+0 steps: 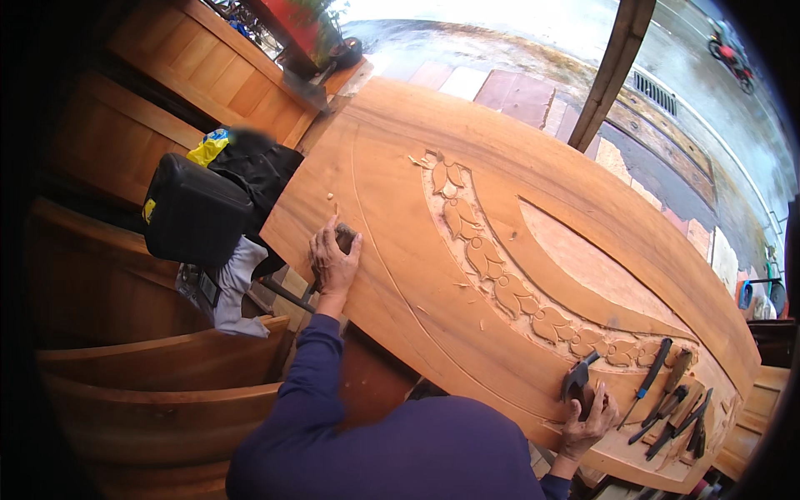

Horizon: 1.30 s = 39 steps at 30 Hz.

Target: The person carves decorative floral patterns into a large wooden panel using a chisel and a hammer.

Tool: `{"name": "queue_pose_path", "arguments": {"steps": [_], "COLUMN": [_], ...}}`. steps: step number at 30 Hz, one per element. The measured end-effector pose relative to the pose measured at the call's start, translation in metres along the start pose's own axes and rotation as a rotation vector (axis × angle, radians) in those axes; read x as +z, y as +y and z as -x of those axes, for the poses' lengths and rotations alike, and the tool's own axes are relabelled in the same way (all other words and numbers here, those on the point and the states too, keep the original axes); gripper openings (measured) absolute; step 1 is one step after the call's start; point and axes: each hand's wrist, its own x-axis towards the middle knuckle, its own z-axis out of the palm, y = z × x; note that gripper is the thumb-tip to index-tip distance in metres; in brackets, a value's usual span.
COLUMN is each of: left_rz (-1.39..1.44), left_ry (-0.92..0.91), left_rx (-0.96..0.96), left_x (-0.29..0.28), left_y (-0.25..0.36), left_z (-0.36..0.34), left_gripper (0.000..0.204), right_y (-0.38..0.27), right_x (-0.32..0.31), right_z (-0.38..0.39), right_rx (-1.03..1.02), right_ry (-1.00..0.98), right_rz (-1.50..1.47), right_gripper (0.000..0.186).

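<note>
A large wooden panel [400,242] lies before me, with a curved band of carved leaves and flowers [508,292] across it. Near its left edge, my left hand [332,265] rests with bent fingers around a small dark, stubby thing [344,239], whose kind I cannot make out. At the panel's near right part, my right hand [586,429] has its fingers curled at a hammer [575,381] with a dark metal head; the palm hides much of it. Several chisels and gouges [671,412] lie in a bunch to the right of that hand.
Wood shavings [467,286] are scattered on the panel. A black hard case [200,208] and a grey cloth [229,283] sit off its left edge. Wooden panels [158,367] stand at left. A post [612,75] rises at the far edge; a motorcycle [733,62] is on the street beyond.
</note>
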Motion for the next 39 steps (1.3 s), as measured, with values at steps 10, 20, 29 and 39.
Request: {"name": "queue_pose_path", "arguments": {"steps": [10,20,29,39], "left_rz": [-0.039,0.009,0.046,0.127], "left_ry": [-0.053,-0.040,0.012,0.079], "left_rx": [0.021,0.048,-0.014,-0.036], "left_x": [-0.001,-0.001,0.006,0.016], "left_y": [0.002,0.000,-0.006,0.017], "left_z": [0.001,0.002,0.004,0.044], "left_gripper": [0.066,0.065,0.064,0.047], "right_y": [0.022,0.023,0.009,0.008], "right_x": [0.004,0.004,-0.007,-0.009], "right_z": [0.008,0.009,0.000,0.014], "right_rx": [-0.010,0.012,-0.022,-0.080], "right_ry": [-0.167,-0.144,-0.018,0.080], "right_rz": [-0.003,-0.056,-0.254,-0.257], "right_gripper": [0.073,0.072,0.065,0.059]}}
